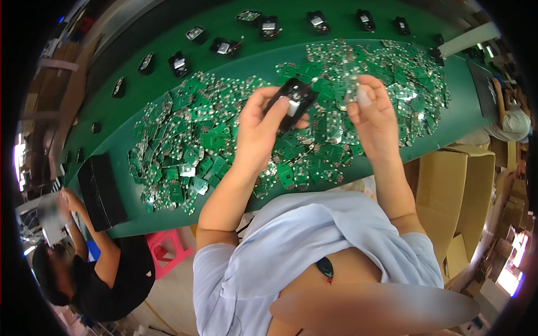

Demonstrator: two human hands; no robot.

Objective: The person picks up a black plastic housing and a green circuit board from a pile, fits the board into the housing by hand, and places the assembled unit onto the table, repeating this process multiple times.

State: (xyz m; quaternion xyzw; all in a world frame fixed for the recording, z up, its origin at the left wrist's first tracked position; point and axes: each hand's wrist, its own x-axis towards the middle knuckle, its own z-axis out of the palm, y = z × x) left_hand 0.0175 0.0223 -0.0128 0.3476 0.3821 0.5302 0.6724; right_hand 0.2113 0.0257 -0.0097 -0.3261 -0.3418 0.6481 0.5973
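My left hand [256, 126] is closed around a black plastic housing [302, 96]. The thumb lies over the housing's open face, by a silvery part, and a short red wire with a small white plug sticks out at its top. Level with it on the right, my right hand [374, 120] pinches a small green circuit board [351, 78] between thumb and fingers; the board is blurred. Beneath both hands spreads a wide heap of loose green circuit boards [210, 137] on the green table [151, 221].
Black housings with parts inside [269, 27] stand spaced along the green strip [162, 39] beyond the heap. A black bin [102, 193] is at the left table end, beside a co-worker [106, 274] and a pink stool [168, 252]. Cardboard boxes [443, 196] stand at right; another person [511, 120] sits farther off.
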